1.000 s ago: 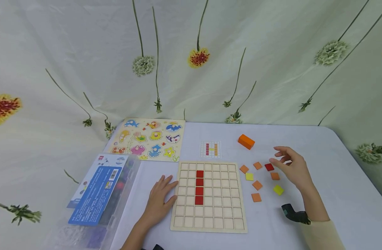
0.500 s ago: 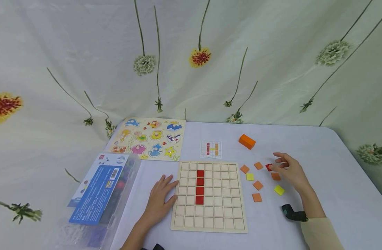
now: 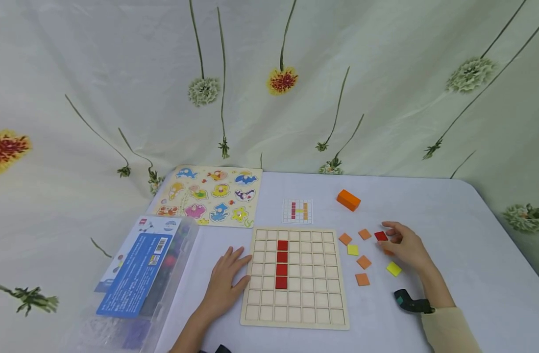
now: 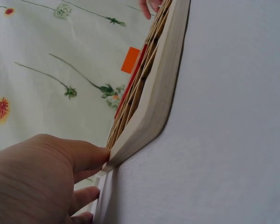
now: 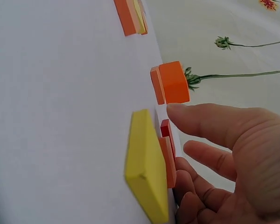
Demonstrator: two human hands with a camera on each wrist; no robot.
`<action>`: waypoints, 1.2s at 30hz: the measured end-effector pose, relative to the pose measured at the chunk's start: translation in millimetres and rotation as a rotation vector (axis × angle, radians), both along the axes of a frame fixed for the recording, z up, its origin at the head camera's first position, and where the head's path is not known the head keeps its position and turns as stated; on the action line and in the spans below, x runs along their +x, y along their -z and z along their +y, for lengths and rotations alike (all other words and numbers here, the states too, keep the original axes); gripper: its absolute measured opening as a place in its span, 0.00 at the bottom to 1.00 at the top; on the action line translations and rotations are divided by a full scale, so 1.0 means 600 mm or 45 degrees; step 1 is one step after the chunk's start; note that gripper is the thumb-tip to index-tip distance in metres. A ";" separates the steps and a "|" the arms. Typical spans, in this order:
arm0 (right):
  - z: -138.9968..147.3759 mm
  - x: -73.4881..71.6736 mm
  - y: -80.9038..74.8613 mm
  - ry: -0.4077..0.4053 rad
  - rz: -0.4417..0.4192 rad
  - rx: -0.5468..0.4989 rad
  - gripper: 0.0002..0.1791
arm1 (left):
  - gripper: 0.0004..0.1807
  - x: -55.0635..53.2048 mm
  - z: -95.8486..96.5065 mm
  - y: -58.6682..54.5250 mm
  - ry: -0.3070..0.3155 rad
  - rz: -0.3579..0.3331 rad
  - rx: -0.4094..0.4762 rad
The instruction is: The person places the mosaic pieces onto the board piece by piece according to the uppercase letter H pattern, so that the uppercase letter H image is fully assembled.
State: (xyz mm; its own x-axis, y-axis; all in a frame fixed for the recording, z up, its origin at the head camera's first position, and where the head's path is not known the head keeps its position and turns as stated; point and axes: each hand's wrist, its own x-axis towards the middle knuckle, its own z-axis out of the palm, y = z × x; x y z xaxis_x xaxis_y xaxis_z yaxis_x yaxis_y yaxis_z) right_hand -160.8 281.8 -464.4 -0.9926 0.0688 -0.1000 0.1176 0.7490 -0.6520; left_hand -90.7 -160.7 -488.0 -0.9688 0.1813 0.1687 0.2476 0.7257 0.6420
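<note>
On the right forearm (image 3: pixel 438 287) we see a plain cream sleeve (image 3: pixel 450 331), its cuff ending short of the right hand (image 3: pixel 405 245). At that cuff we find a black wrist camera (image 3: pixel 414 303), bent like an elbow, with a small teal patch (image 3: pixel 400 300) near its blunt outer end. By the bare left forearm (image 3: pixel 194 323) we make out part of a second black device (image 3: pixel 223 349), cut off by the lower edge. We notice fine creases on the left hand (image 4: pixel 42 175).

On the table (image 3: pixel 450 220), grid board (image 3: pixel 315 299) with four tiles (image 3: pixel 281 269) in one column; left, box (image 3: pixel 163 284); right, loose tiles (image 3: pixel 364 262); behind, card (image 3: pixel 298 211), between puzzle board (image 3: pixel 231 179) at left and block (image 3: pixel 348 200) at right
</note>
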 end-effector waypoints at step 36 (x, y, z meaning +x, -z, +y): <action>-0.004 0.002 -0.003 -0.048 0.101 0.030 0.15 | 0.25 -0.001 -0.001 0.003 0.002 0.003 0.011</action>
State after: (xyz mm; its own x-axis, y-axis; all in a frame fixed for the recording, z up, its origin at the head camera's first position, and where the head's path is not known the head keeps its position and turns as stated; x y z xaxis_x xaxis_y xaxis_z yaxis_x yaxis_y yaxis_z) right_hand -159.3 279.5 -462.9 -0.9993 0.0327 -0.0197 0.0377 0.7671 -0.6405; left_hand -91.2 -161.5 -489.6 -0.9681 0.1816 0.1725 0.2504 0.7197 0.6475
